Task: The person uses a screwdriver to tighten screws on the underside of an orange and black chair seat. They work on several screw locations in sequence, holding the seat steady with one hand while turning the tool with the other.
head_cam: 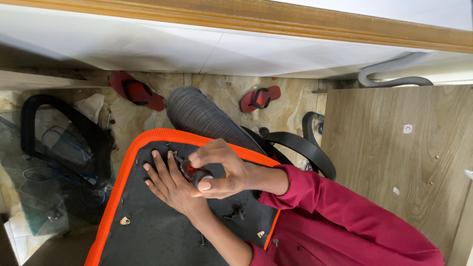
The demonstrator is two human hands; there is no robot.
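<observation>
A black chair seat base (148, 231) with an orange mesh rim (114, 189) lies upside down in front of me. My left hand (170, 184) rests flat on the black panel with its fingers spread and holds nothing. My right hand (221, 170), in a maroon sleeve, grips a screwdriver (192, 172) with a red and black handle. The screwdriver's tip points at a spot on the panel near the orange rim, just above my left fingers. Several loose black screws (234, 214) lie on the panel by my wrists.
My knee in grey trousers (197, 113) is behind the seat. Two red sandals (137, 91) (259, 98) lie on the floor. A black mesh chair back (59, 148) sits left, black armrests (305, 148) right, beside a wooden panel (404, 162) and grey hose (394, 74).
</observation>
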